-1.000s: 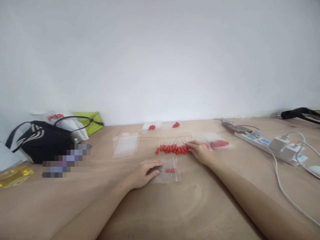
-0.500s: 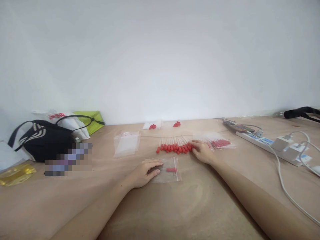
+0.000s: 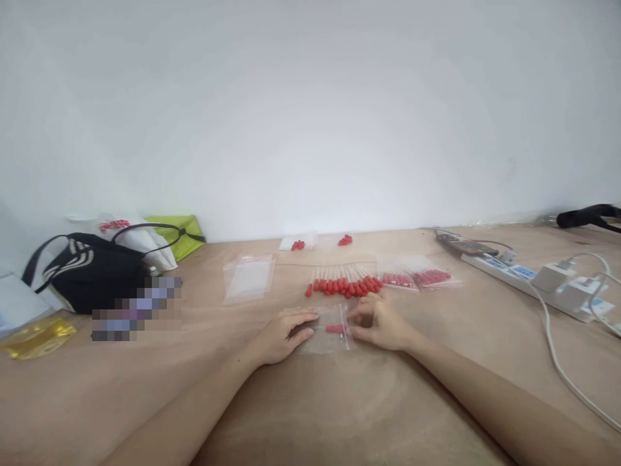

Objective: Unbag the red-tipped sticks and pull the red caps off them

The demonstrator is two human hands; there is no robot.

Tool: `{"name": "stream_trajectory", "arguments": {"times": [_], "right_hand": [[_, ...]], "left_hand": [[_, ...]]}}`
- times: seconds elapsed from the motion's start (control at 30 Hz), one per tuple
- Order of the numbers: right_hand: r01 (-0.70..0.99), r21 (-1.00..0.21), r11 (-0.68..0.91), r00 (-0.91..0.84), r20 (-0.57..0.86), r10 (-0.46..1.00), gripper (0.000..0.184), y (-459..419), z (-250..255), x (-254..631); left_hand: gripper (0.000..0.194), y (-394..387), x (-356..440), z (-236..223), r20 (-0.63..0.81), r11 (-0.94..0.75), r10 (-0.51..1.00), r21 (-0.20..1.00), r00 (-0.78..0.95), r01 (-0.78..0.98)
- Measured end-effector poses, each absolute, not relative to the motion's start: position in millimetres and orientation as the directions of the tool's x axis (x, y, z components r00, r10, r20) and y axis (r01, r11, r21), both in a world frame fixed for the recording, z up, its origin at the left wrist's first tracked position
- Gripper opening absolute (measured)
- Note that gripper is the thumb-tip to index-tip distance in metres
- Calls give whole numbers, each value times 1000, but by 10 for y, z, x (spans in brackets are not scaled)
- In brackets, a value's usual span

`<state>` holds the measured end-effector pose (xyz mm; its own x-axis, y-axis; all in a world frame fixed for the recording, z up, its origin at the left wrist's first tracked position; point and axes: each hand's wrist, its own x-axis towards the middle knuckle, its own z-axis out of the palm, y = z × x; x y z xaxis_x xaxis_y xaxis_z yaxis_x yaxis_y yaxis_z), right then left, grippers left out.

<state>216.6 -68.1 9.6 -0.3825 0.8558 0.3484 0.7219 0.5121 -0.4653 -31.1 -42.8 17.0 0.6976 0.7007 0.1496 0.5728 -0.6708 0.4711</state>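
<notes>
A small clear zip bag (image 3: 328,329) lies flat on the tan table (image 3: 339,414) with one red-tipped stick inside. My left hand (image 3: 284,334) lies on the bag's left end, fingers stretched flat, pinning it down. My right hand (image 3: 376,322) is at the bag's right edge, fingers curled in a pinch at the opening; what it pinches is too small to make out. Just beyond, a row of several red-tipped sticks (image 3: 344,285) lies loose on the table.
Filled clear bags (image 3: 420,278) lie right of the row, and a stack of bare bags (image 3: 247,278) to the left. A black handbag (image 3: 92,272) and a green bag (image 3: 174,234) sit far left. A power strip (image 3: 528,279) with white cables runs along the right.
My right hand has left the row of red-tipped sticks and come back toward me to the bag's right edge. My left hand has stayed on the bag.
</notes>
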Motion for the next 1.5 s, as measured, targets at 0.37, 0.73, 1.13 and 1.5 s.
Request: {"name": "stream_trajectory", "arguments": {"times": [0.37, 0.73, 1.13, 1.5], "right_hand": [[442, -809, 387, -306, 270, 913, 8, -652, 132, 2216], [-365, -896, 252, 205, 186, 961, 17, -340, 98, 2823], [589, -665, 459, 66, 605, 793, 13, -239, -19, 2529], [767, -541, 345, 23, 560, 828, 24, -187, -1, 2657]], "left_hand": [[46, -461, -333, 184, 78, -677, 673, 464, 735, 571], [28, -442, -342, 239, 226, -614, 782, 439, 581, 656], [31, -283, -332, 187, 192, -406, 913, 531, 361, 744], [23, -238, -487, 291, 64, -323, 923, 663, 379, 675]]}}
